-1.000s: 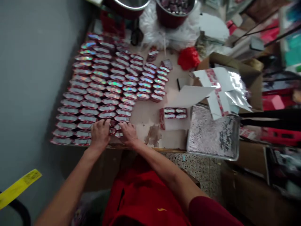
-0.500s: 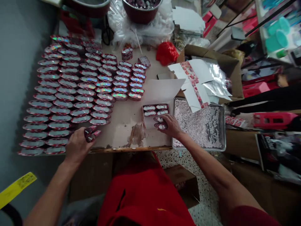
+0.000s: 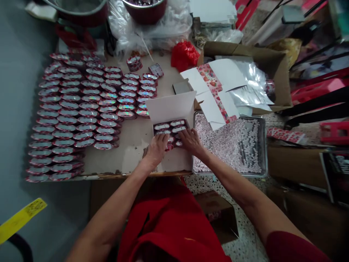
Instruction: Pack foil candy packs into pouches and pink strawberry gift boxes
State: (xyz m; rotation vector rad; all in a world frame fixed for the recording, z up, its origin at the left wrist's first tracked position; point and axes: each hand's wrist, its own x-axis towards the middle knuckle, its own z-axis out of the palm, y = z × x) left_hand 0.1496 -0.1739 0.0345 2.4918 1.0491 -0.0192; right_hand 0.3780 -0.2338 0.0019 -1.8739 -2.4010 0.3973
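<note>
A white box [image 3: 170, 109] stands in front of me with its lid flap raised at the back. Inside are small oval packs [image 3: 163, 127] with shiny silvery tops and red-and-white printed sides. My left hand [image 3: 157, 147] is at the box's near left, fingers closed around oval packs that it partly covers. From the right, my right hand [image 3: 192, 142] reaches over the box edge, its fingers bent onto the packs there. The fingers hide part of the box's front. Rows of matching packs [image 3: 65, 120] fill the table's left side.
Right of the box lies a metal tray [image 3: 265, 145] of small pale pieces. Behind it, a flattened white carton [image 3: 218, 96] with a strawberry-print band overlaps a cardboard box [image 3: 282, 80]. Red plastic [image 3: 184, 55] and a dark red pot [image 3: 147, 12] stand at the back.
My left hand has come from the pack rows on the left to the box, bringing packs. My right hand has stayed at the box, its fingers now farther over the packs. The view has shifted.
</note>
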